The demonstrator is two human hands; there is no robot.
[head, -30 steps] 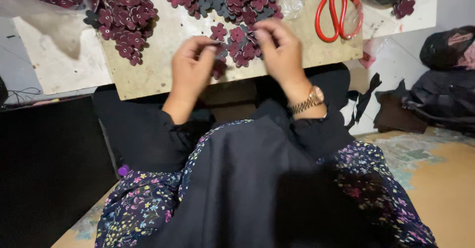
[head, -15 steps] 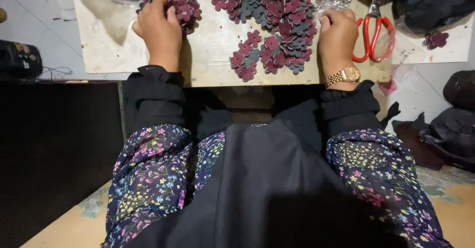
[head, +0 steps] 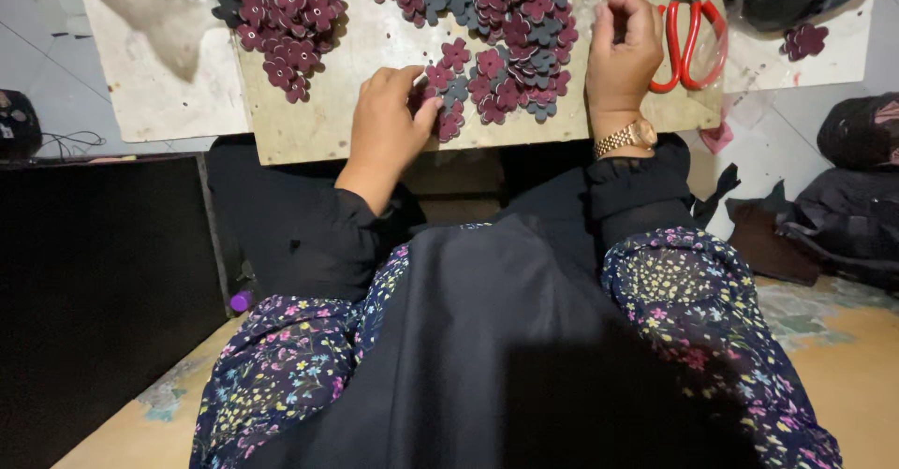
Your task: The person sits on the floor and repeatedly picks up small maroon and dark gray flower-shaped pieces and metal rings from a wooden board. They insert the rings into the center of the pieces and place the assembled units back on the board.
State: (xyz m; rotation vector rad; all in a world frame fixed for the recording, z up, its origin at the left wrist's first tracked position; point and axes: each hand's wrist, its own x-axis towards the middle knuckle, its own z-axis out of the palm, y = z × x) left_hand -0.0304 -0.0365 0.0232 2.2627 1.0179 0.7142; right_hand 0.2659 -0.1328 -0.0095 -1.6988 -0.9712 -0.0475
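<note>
L hand (head: 386, 118) fingers curled on maroon flower cutouts (head: 448, 90) | R hand (head: 623, 52) fingers bent, grip unclear, beside red scissors (head: 688, 43) | on table (head: 309, 123)

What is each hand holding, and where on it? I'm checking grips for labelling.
The left hand presses fingertips on small maroon flower cutouts, without a clear grip. The right hand is curled; any hold cannot be told.

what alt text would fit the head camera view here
Seen from above, a seated person's left hand rests on maroon and grey flower-shaped cutouts on a worn board. The right hand, wearing a gold watch, is raised beside red-handled scissors.
</note>
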